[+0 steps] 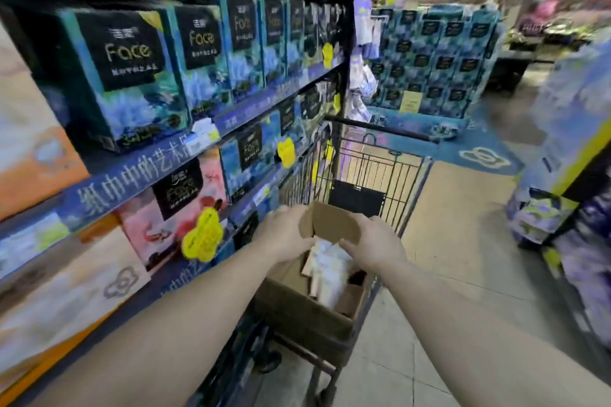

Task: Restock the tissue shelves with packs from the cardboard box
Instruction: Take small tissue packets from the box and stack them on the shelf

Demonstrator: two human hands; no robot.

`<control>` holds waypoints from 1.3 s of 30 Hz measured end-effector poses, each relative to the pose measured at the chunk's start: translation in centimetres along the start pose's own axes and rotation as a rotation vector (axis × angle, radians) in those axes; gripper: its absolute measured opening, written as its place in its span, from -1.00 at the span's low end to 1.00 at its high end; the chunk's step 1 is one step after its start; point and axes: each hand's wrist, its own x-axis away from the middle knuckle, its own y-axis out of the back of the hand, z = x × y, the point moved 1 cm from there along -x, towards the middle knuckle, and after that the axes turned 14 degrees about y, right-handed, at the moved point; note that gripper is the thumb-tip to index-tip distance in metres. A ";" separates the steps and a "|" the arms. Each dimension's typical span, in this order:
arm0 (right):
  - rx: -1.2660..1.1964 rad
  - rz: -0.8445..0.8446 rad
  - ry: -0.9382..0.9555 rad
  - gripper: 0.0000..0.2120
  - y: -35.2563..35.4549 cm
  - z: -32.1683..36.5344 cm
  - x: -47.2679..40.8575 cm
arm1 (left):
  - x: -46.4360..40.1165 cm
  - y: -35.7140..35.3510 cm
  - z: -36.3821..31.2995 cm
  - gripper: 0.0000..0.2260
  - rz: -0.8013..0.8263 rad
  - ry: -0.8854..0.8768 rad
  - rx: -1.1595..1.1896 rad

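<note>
Head view: both hands point(287, 235) point(375, 246) reach into the cardboard box point(297, 304), grips hidden, beside tissue shelves point(132, 175).

This is a shop, a supermarket aisle by the look of it. Long blue shelves point(139, 172) on the left carry rows of identical boxed tissue packs point(125, 76) printed "Face", with yellow price tags point(202, 235) clipped to the shelf edges. A wire shopping cart point(370, 168) stands in the aisle on a tiled floor point(463, 225). Farther off, a tall stacked display point(433, 56) of the same blue packs fills the aisle end, with more goods along the right.
</note>
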 end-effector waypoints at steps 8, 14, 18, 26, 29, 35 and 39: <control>-0.004 0.154 0.012 -0.32 -5.6 -11.2 -13.2 | -13.8 -6.4 -2.7 -0.35 0.106 0.108 0.070; 0.008 0.399 0.008 -0.44 -11.1 -18.8 -20.8 | -21.6 -12.7 -3.3 -0.35 0.238 0.238 0.115; -0.020 0.553 0.014 -0.43 -16.3 -21.3 -23.5 | -25.2 -18.3 -2.4 -0.35 0.383 0.324 0.173; -0.082 0.768 -0.060 -0.59 -29.0 -24.7 -24.9 | -30.9 -31.6 2.5 -0.41 0.630 0.425 0.199; -0.082 0.876 -0.123 -0.63 -33.4 -25.9 -24.7 | -31.6 -36.5 3.9 -0.43 0.755 0.466 0.236; -0.035 1.004 -0.234 -0.72 -38.5 -28.0 -23.9 | -31.7 -42.5 5.1 -0.44 0.794 0.541 0.280; -0.030 1.020 -0.303 -0.85 -39.2 -28.1 -23.8 | -31.8 -44.0 4.8 -0.52 0.782 0.578 0.295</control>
